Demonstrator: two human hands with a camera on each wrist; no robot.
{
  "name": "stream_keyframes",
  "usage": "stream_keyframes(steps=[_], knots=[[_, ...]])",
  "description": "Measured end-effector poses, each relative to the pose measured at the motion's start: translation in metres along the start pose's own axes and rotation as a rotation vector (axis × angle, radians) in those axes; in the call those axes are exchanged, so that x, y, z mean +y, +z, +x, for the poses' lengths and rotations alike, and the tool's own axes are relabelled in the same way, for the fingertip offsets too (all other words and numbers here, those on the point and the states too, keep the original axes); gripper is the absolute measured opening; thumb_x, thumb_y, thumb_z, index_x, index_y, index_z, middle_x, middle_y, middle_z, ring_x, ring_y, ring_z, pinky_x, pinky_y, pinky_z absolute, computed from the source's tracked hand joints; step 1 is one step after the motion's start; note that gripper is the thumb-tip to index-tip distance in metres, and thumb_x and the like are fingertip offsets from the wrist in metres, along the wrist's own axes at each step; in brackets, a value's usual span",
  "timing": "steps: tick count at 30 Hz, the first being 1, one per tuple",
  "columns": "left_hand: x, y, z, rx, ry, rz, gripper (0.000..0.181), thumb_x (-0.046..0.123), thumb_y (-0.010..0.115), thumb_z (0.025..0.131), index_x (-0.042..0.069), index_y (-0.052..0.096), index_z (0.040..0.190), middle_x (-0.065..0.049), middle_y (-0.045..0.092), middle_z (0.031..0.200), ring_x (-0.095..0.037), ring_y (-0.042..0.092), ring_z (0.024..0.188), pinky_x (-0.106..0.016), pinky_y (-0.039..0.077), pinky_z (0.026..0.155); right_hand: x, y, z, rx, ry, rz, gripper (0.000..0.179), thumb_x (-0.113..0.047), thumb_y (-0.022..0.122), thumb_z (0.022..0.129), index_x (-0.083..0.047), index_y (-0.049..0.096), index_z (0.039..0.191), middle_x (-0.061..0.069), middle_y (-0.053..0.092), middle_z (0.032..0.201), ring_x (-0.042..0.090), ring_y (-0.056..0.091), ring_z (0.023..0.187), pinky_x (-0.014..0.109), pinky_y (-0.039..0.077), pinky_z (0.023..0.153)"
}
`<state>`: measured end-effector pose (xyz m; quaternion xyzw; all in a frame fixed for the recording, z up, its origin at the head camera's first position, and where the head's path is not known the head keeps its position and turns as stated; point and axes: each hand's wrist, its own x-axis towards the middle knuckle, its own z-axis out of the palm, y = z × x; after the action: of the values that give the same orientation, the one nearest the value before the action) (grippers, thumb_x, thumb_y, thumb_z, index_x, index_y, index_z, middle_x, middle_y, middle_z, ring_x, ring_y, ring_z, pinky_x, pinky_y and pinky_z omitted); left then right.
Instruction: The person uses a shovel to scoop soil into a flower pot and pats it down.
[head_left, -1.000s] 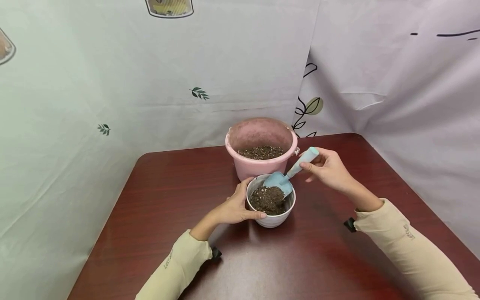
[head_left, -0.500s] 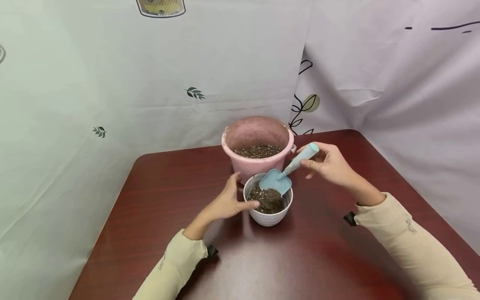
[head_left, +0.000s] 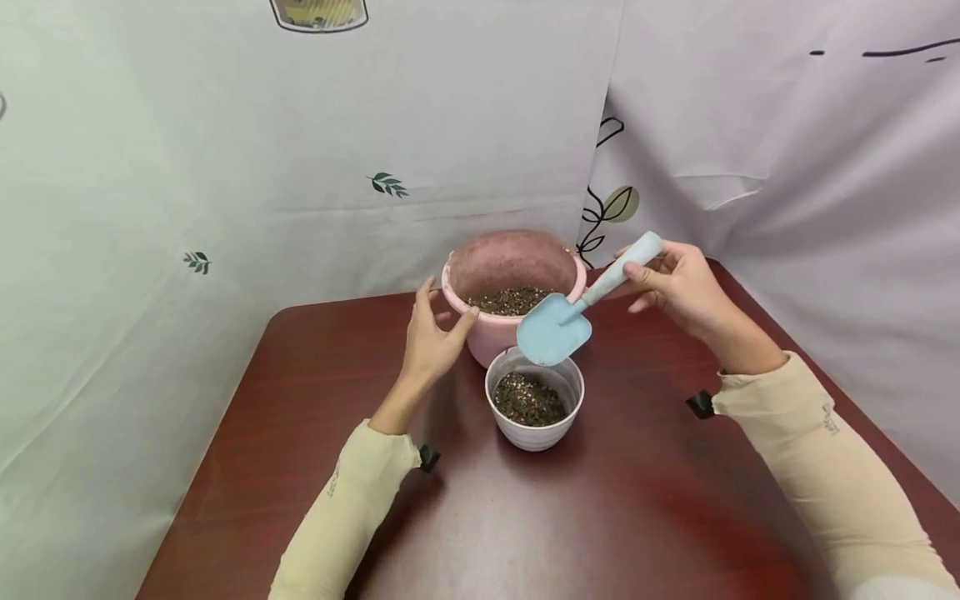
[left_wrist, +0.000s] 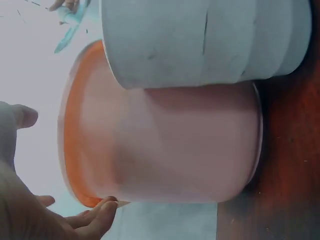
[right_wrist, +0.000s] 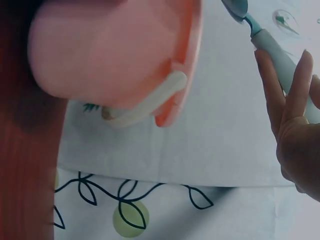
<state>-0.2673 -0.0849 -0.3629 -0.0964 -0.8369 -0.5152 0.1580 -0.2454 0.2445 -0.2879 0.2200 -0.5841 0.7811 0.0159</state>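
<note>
My right hand (head_left: 686,292) grips the handle of a light blue hand trowel (head_left: 555,329). Its blade, with no soil seen on it, hangs over the back rim of a white pot (head_left: 534,437). Dark soil (head_left: 528,400) lies in the bottom of that pot. Behind it stands a pink bucket (head_left: 491,337), partly filled with soil (head_left: 513,300). At the bucket's left rim is my left hand (head_left: 433,342), fingers spread and thumb near the front rim. In the left wrist view its fingertips (left_wrist: 107,204) are close to the rim; contact is hard to tell.
Everything stands on a dark red table (head_left: 337,392). White printed cloth (head_left: 315,167) hangs behind and at both sides. The bucket's white bail handle (right_wrist: 150,102) hangs down on its side in the right wrist view.
My left hand has let go of the white pot and moved up to the bucket. The trowel has risen out of the pot, and the soil that lay against its blade stays in the pot.
</note>
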Motion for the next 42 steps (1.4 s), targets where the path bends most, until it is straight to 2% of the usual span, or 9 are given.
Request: stream_keyframes(steps=[2,7,12,15,17,22,28,34,42], knots=[[-0.001,0.002,0.005,0.024,0.016,-0.021,0.083,0.035,0.072,0.088,0.009,0.029,0.154,-0.020,0.047,0.142,-0.036,0.062,0.108,-0.044,0.053,0.088,-0.003,0.000,0.005,0.015,-0.004,0.041,0.013,0.007,0.061,0.093,0.004,0.070,0.102,0.014,0.072,0.091,0.029,0.074,0.075,0.029,0.056,0.050],[-0.004,0.004,0.009,0.001,0.019,-0.054,0.081,0.033,0.073,0.089,0.004,0.031,0.152,-0.023,0.049,0.138,-0.034,0.058,0.107,-0.044,0.049,0.092,-0.005,-0.002,0.025,0.053,0.025,0.117,0.007,0.003,0.063,0.093,0.006,0.066,0.099,0.017,0.073,0.089,0.030,0.074,0.073,0.027,0.056,0.052],[-0.006,0.000,0.006,0.008,-0.005,-0.055,0.083,0.031,0.076,0.086,0.000,0.033,0.150,-0.024,0.049,0.135,-0.034,0.058,0.106,-0.044,0.049,0.093,0.005,0.002,0.054,0.126,0.131,0.056,0.010,-0.004,0.066,0.094,0.003,0.061,0.098,0.015,0.074,0.085,0.028,0.074,0.074,0.028,0.058,0.058],[-0.006,-0.001,0.005,0.003,-0.002,-0.038,0.085,0.032,0.078,0.084,0.000,0.033,0.149,-0.023,0.048,0.134,-0.033,0.057,0.108,-0.043,0.048,0.095,0.017,0.009,0.068,0.180,0.165,-0.049,0.012,-0.002,0.065,0.094,0.005,0.058,0.101,0.011,0.072,0.085,0.024,0.074,0.072,0.030,0.059,0.061],[-0.007,0.000,0.005,-0.005,0.004,-0.023,0.088,0.033,0.079,0.083,0.000,0.033,0.150,-0.022,0.048,0.133,-0.032,0.055,0.111,-0.042,0.047,0.097,0.026,0.016,0.075,0.197,0.160,-0.175,0.014,0.001,0.065,0.093,0.007,0.058,0.104,0.009,0.070,0.085,0.020,0.073,0.070,0.030,0.059,0.063],[-0.008,0.004,0.004,-0.002,0.022,-0.037,0.091,0.034,0.080,0.081,-0.001,0.032,0.150,-0.022,0.047,0.135,-0.032,0.052,0.115,-0.043,0.046,0.098,0.047,0.035,0.091,0.147,0.109,-0.464,0.018,0.004,0.065,0.092,0.011,0.060,0.108,0.023,0.068,0.095,0.022,0.073,0.075,0.033,0.060,0.069],[-0.008,0.007,0.003,-0.016,-0.012,-0.044,0.094,0.037,0.081,0.080,0.000,0.031,0.150,-0.023,0.043,0.138,-0.033,0.052,0.114,-0.049,0.045,0.099,0.067,0.044,0.109,0.067,0.095,-0.588,0.015,0.002,0.066,0.092,0.012,0.061,0.103,0.034,0.066,0.100,0.031,0.072,0.075,0.038,0.060,0.070],[-0.007,0.007,0.002,-0.027,-0.016,-0.057,0.094,0.038,0.081,0.080,0.000,0.032,0.150,-0.022,0.044,0.137,-0.033,0.053,0.115,-0.047,0.046,0.099,0.081,0.052,0.114,0.031,0.130,-0.590,0.016,0.002,0.067,0.092,0.011,0.061,0.103,0.031,0.067,0.099,0.029,0.072,0.072,0.037,0.060,0.068],[-0.009,0.009,0.002,-0.030,-0.012,-0.076,0.094,0.036,0.081,0.081,0.001,0.030,0.151,-0.022,0.041,0.143,-0.030,0.049,0.125,-0.041,0.044,0.104,0.088,0.057,0.115,-0.016,0.105,-0.977,0.021,-0.018,0.071,0.092,0.000,0.065,0.102,0.018,0.070,0.099,0.030,0.066,0.093,0.041,0.052,0.084]])
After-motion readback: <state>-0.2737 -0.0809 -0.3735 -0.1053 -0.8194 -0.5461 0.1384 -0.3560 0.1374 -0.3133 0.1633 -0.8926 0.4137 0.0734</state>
